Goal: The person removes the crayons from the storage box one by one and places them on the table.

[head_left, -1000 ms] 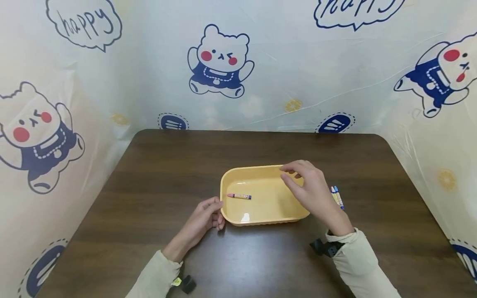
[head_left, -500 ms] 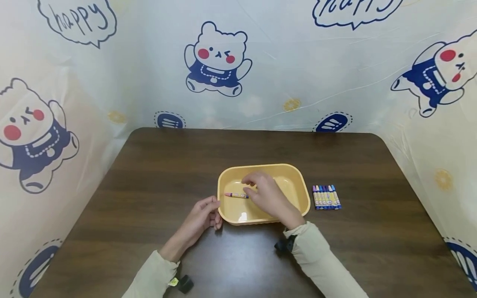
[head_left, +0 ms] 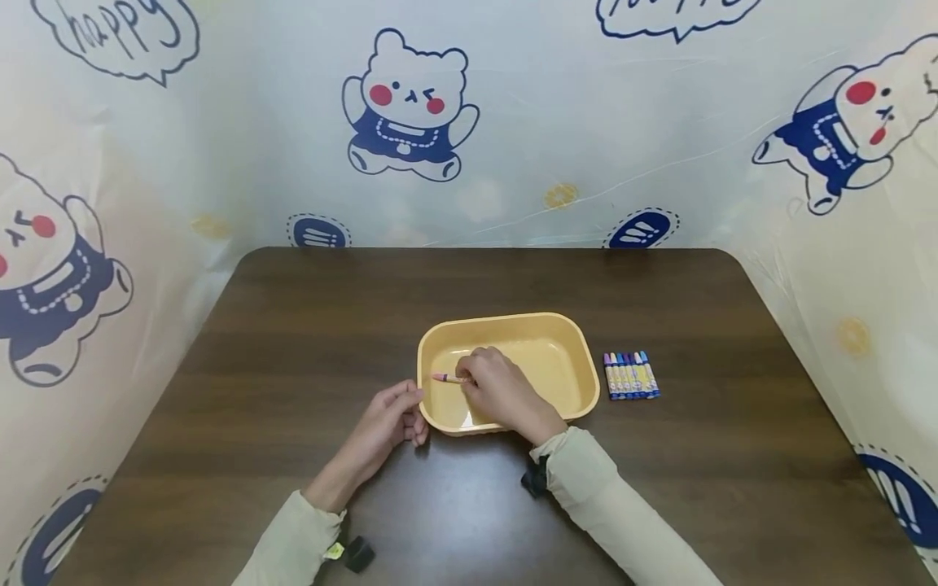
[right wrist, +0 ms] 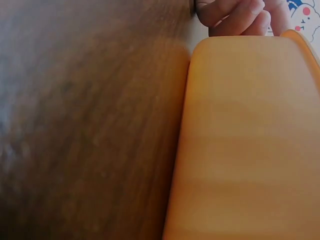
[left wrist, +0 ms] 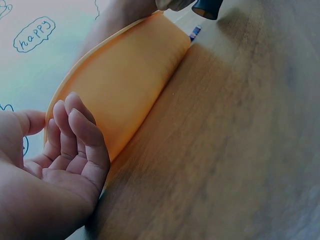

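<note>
A yellow plastic tray [head_left: 560, 358] stands on the brown table. My left hand [head_left: 388, 415] holds its left rim; in the left wrist view the thumb lies at the rim and the curled fingers [left wrist: 90, 135] are against the outer wall. Inside the tray, my right hand [head_left: 507, 395] pinches a pink-tipped crayon [head_left: 446, 378] by its right end, which the fingers cover. The crayon's tip points left. In the right wrist view the tray's outer wall [right wrist: 245, 135] fills the right side, and the right hand is hidden.
To the right of the tray, several crayons [head_left: 632, 377] with blue and purple tips lie side by side in a row. Patterned curtains [head_left: 513, 146] with cartoon bears surround the table [head_left: 330, 317] at the back and sides.
My right hand has moved left from over the tray's right end, come down and taken hold of the crayon. The crayon row came out from behind that arm. My left hand stays at the rim.
</note>
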Action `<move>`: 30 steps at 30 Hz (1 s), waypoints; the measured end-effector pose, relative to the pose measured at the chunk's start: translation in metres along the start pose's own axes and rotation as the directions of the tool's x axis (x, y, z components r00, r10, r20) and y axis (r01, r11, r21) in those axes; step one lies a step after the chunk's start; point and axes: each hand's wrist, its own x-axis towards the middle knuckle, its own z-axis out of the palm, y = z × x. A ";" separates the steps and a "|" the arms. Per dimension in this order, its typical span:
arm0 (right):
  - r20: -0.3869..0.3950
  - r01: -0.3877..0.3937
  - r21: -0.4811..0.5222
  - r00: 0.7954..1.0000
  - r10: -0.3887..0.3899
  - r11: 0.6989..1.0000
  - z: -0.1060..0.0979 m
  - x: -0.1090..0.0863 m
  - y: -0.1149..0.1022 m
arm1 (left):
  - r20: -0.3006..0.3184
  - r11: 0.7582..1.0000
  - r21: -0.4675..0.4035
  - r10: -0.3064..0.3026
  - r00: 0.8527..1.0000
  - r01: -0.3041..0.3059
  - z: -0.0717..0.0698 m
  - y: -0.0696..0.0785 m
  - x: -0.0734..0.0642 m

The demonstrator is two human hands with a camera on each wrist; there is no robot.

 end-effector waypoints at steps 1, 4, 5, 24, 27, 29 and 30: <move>0.002 0.004 -0.001 1.000 -0.004 1.000 0.000 0.001 0.000 | -0.004 1.000 0.000 0.002 1.000 -0.002 -0.001 0.001 0.000; 0.001 0.006 -0.006 1.000 -0.006 1.000 -0.001 0.004 -0.001 | -0.010 1.000 -0.004 0.007 1.000 -0.007 -0.002 0.002 0.000; 0.002 0.002 -0.009 1.000 -0.002 1.000 -0.001 0.004 -0.001 | -0.009 1.000 -0.005 0.007 1.000 -0.007 -0.002 0.002 0.000; 0.011 -0.005 0.014 1.000 0.005 1.000 0.000 -0.002 0.000 | 0.025 1.000 0.011 0.012 1.000 -0.012 -0.002 -0.004 -0.001; -0.003 -0.029 0.029 1.000 0.029 0.999 -0.002 -0.001 0.000 | 0.018 1.000 0.006 0.010 1.000 -0.010 -0.002 -0.004 0.000; -0.018 -0.046 0.047 0.999 0.047 0.998 -0.004 -0.001 -0.001 | 0.019 1.000 0.005 0.014 1.000 -0.014 -0.001 -0.004 0.000; -0.026 -0.053 0.058 0.998 0.055 0.997 -0.006 -0.001 -0.001 | 0.022 1.000 0.005 0.017 1.000 -0.017 -0.001 -0.004 0.001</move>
